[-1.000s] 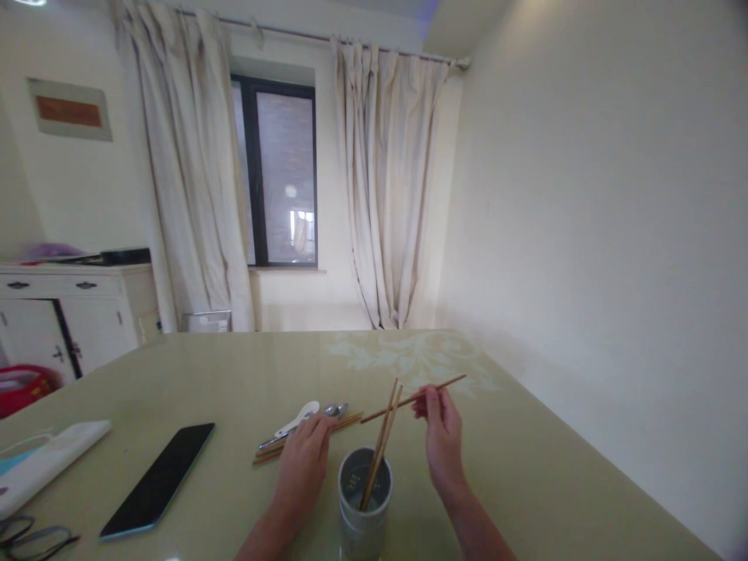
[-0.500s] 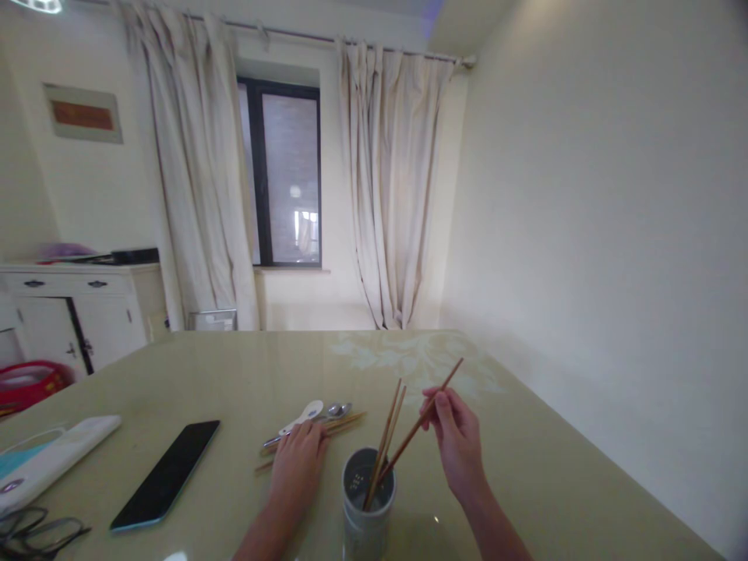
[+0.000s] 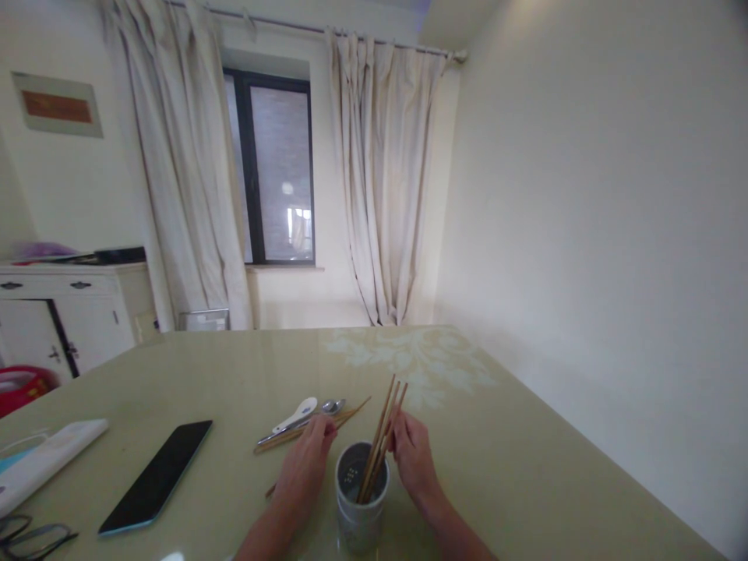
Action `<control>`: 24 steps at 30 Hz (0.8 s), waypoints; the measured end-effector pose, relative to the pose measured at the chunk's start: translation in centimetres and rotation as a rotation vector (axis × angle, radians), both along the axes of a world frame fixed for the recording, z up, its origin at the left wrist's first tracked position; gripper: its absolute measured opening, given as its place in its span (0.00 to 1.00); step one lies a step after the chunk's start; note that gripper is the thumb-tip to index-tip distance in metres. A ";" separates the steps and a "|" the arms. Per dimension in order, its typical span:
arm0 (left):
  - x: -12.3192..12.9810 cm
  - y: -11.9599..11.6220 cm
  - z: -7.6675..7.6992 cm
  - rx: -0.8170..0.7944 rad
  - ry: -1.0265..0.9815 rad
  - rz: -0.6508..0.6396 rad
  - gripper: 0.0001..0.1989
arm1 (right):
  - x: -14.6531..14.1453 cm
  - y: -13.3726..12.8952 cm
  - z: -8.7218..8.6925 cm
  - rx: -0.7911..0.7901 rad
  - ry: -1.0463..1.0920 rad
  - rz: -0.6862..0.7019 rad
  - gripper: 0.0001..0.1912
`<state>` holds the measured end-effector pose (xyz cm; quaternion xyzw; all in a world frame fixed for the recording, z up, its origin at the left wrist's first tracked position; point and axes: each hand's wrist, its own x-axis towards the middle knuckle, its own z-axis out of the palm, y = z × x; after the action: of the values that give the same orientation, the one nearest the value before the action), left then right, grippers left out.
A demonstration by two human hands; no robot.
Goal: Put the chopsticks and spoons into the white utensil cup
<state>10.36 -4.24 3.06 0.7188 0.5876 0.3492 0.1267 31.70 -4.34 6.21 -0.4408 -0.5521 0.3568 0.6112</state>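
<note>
A grey cylindrical holder [image 3: 361, 518] with a perforated bottom stands upright near the table's front. Several brown chopsticks [image 3: 379, 446] lean in it toward the right. My right hand [image 3: 414, 452] is at the holder's right, its fingers closed on a chopstick whose lower end is inside. To the left of the holder, my left hand [image 3: 307, 460] has its fingers pinched together on a chopstick beside the pile. More chopsticks [image 3: 280, 440] lie on the table there, along with a white spoon [image 3: 305, 408] and metal spoons [image 3: 333, 406].
On the left of the table [image 3: 234, 374] lie a black phone [image 3: 159, 475], a white power strip or similar long object [image 3: 55, 460] and dark-rimmed glasses [image 3: 44, 540]. A wall [image 3: 596, 257] runs along the right side.
My right hand has moved left and down, bringing its chopstick close beside the others in the holder. My left hand has shifted right, its fingers now raised and pinched. The view has turned slightly right.
</note>
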 end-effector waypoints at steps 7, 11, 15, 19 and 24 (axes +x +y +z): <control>1.3 -0.8 0.5 0.041 -0.202 -0.216 0.11 | -1.2 2.2 -2.9 -0.108 0.068 0.227 0.30; 0.8 -0.5 -0.1 0.067 -0.208 -0.169 0.13 | -1.0 2.2 -2.2 -0.095 0.181 0.232 0.30; -0.9 0.3 -0.5 0.177 0.024 0.023 0.18 | 2.1 1.9 1.2 0.126 0.280 -0.145 0.26; -2.6 0.6 -0.3 0.084 0.457 0.269 0.17 | 6.6 1.6 4.2 0.353 0.417 -0.448 0.20; -2.8 0.1 0.5 -0.023 0.631 0.310 0.18 | 8.0 1.0 5.8 0.340 0.648 -0.331 0.23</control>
<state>7.57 -4.18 3.53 0.6921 0.7039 0.1182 -0.1075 39.68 -3.33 12.04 -0.2810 -0.3033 0.2775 0.8672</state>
